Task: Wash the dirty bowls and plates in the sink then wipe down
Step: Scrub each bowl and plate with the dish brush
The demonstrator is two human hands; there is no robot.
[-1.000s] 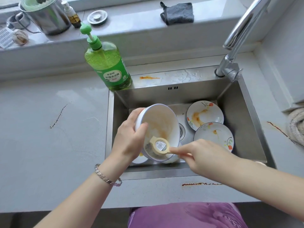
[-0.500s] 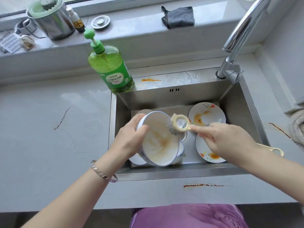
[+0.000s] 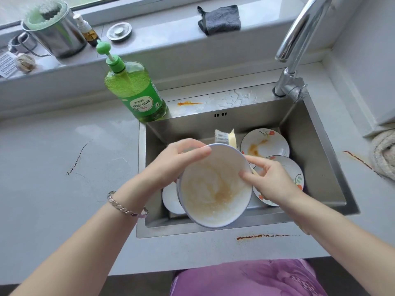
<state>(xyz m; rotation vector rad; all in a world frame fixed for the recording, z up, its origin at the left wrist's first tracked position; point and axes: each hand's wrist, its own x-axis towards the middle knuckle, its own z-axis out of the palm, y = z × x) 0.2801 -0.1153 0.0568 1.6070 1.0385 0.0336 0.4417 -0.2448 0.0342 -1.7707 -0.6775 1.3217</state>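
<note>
Brush [image 3: 226, 136] shifted behind the bowl [image 3: 213, 189], whose rim is pinched on opposite sides by left hand [image 3: 171, 165] and right hand [image 3: 271, 180]; it is judged rigid, soap-slick and breakable.

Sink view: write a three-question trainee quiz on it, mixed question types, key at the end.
1. True or false: the left hand and right hand both hold the bowl.
2. Where is the grey cloth? A in the bowl; B on the windowsill; C in the left hand.
3. Fill in: ___ flowered plates lie in the sink, right of the bowl.
Key: 1 true; 2 B; 3 two.
</note>
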